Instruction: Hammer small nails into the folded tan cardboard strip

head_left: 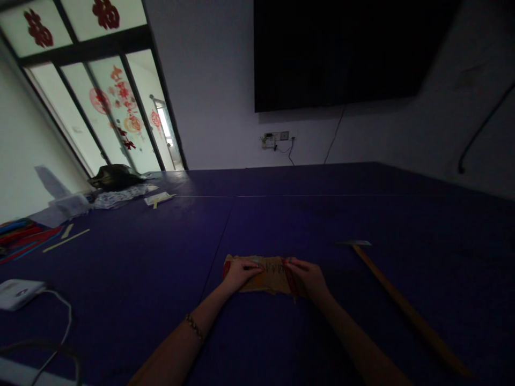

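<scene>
A tan, roughly rectangular piece [274,280] with dark marks and red bands near its ends lies flat on the dark blue-purple tabletop [181,241]; I cannot tell if it is cloth or card. On its left end rests my left hand [238,276], thumb and fingers closed on the piece, with a bracelet on the wrist. My right hand [310,276] pinches the red band at the other end. Part of each end is hidden under the hands. To the right lies a hammer-like tool with a long wooden handle [402,305] and a thin metal head [360,243].
A white device [20,294] with a cable sits at left. Behind it are coloured strips [24,238], a clear plastic box [70,205], a dark bag [115,177] and a small white packet [159,199]. A large black screen [341,53] hangs on the wall.
</scene>
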`<state>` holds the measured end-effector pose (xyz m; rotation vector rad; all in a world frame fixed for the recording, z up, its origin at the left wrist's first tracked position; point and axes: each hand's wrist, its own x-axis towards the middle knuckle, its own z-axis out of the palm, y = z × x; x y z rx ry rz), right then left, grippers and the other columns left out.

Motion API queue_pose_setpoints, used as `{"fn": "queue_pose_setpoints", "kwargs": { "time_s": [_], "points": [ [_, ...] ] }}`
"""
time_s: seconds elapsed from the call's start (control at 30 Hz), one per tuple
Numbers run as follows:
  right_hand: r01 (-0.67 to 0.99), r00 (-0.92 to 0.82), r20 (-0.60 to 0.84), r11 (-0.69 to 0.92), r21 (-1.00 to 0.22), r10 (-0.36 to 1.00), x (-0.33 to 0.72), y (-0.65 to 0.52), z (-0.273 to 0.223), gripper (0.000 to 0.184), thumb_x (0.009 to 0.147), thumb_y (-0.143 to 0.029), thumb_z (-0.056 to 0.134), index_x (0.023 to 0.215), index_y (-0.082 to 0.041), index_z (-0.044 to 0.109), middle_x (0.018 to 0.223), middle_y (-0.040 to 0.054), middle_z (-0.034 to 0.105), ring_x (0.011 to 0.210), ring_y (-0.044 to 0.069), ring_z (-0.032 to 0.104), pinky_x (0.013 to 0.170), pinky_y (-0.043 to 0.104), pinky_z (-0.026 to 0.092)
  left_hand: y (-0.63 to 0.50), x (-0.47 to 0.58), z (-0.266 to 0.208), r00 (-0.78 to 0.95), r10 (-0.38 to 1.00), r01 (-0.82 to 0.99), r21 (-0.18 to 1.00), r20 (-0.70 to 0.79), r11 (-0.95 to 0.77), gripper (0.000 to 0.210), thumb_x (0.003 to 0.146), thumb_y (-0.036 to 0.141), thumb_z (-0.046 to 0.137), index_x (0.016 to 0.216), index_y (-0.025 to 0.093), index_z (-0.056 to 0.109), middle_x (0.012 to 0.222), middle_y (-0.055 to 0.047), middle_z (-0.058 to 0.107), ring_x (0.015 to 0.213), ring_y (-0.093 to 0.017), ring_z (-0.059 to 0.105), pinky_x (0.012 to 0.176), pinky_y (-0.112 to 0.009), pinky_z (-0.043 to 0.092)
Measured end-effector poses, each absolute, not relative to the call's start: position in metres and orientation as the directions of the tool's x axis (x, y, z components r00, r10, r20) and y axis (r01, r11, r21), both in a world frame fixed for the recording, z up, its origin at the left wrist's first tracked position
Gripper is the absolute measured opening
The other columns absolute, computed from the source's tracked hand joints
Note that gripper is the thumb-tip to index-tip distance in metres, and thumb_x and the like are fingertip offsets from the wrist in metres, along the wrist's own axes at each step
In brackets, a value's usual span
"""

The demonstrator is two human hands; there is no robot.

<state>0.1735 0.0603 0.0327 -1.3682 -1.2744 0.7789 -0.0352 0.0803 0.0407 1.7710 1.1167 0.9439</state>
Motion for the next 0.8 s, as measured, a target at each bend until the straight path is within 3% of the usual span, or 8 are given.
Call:
{"fn": "queue_pose_setpoints", "kwargs": {
  "time_s": [0.17,0.37,0.8],
  "points": [
    [0.351,0.155,0.241,0.175,-0.92,0.958,0.173,0.058,0.031,0.014,0.057,-0.031,0.062,0.062,-0.024,0.073,0.068,0.0044,0.073,0.067,0.025,0.066,0.066,0.038,0.05,0.079,-0.026,0.044,0.179,0.977,0.243,0.957,0.115,-0.157,0.032,0.071,0.04,0.055,0.074,0.012,0.07,0.069,-0.005,0.07,0.06,-0.016,0.061,0.057,-0.025,0.046],
    [0.439,0.116,0.308,0.23,-0.869,0.944,0.169,0.058,0.032,0.015,0.06,-0.028,0.06,0.065,-0.023,0.073,0.075,0.0077,0.073,0.074,0.026,0.066,0.072,0.04,0.049,0.079,-0.014,0.048,0.016,0.991,0.181,0.974,0.135,-0.136,0.037,0.073,0.044,0.051,0.079,0.012,0.069,0.079,-0.006,0.07,0.072,-0.017,0.061,0.065,-0.026,0.045],
    [0.49,0.072,0.341,0.265,-0.831,0.937,0.169,0.055,0.03,0.013,0.064,-0.027,0.06,0.067,-0.024,0.072,0.075,0.0054,0.073,0.077,0.024,0.066,0.074,0.038,0.05,0.075,-0.018,0.04,0.23,0.962,0.234,0.951,0.149,-0.204,0.032,0.071,0.041,0.055,0.079,0.014,0.07,0.083,-0.008,0.071,0.076,-0.02,0.062,0.072,-0.03,0.047]
  ]
}}
